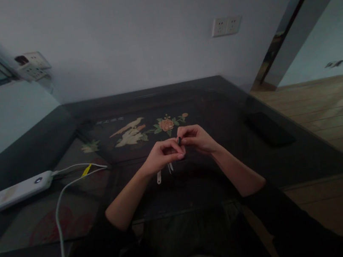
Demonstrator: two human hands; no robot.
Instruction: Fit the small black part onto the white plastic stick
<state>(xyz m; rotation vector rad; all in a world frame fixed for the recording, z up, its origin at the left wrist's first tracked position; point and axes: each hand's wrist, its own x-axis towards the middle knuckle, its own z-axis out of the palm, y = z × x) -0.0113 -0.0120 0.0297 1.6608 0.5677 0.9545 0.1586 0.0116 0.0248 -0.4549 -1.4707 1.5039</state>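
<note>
Dark sleeves (284, 214) lead to the left hand (164, 154) and right hand (199, 139), pinching a small dark object (179, 140) above the tabletop (312, 161), handling apparently unfinished (what remains cannot be told), slim pale pieces (158, 177) lying unheld below

The held piece (179, 140) is black, the power bank (20, 192) white, the tabletop (213, 105) dark and flower-patterned.

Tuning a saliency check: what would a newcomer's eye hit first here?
Probably the bare left hand and bare right hand, meeting mid-frame at a small dark object, shape unclear. Then the pale birds and orange flower pictured on the dark glossy tabletop beyond. At left, a white oblong device with a white cable stands out.
</note>
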